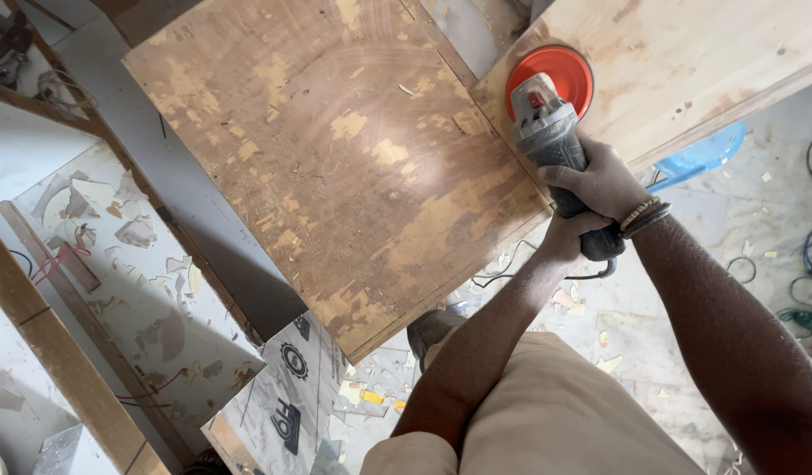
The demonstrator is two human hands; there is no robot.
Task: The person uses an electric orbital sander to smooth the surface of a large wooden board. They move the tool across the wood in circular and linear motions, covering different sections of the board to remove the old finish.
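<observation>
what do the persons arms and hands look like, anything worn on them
Both forearms are bare, with no sleeves in view and no gloves on either hand. The right hand has a band of bracelets at the wrist: a pale beaded one beside a darker one. The left hand and its wrist show nothing worn. No rings or markings can be made out.

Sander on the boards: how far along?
Done: the brown board shows pale patches and swirl marks where coating is worn off. In hand: both hands, right and left, hold the sander, its orange disc on the pale board. Left: brown coating covers much of the brown board.
</observation>
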